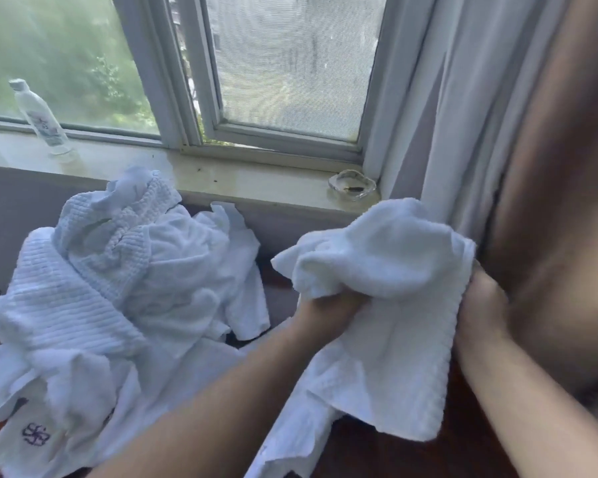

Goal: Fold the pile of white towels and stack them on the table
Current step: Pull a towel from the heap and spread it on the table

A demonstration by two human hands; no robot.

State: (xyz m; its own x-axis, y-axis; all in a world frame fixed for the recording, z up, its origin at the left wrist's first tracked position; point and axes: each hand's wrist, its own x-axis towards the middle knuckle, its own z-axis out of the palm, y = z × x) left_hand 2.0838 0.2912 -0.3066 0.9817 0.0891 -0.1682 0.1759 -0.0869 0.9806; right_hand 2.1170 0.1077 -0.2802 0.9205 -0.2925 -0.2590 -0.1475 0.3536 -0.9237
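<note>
Head view: both hands [328, 313] grip 1 towel [387, 305].

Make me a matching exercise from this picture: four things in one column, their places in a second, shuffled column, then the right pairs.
Things:
1. plastic bottle
2. glass ashtray
3. held towel
4. pile of towels

Places:
A. heaped on the table, left of the hands
B. left part of the windowsill
C. gripped between the left hand and the right hand
D. right end of the windowsill, by the curtain

Pairs: 1-B, 2-D, 3-C, 4-A
</note>
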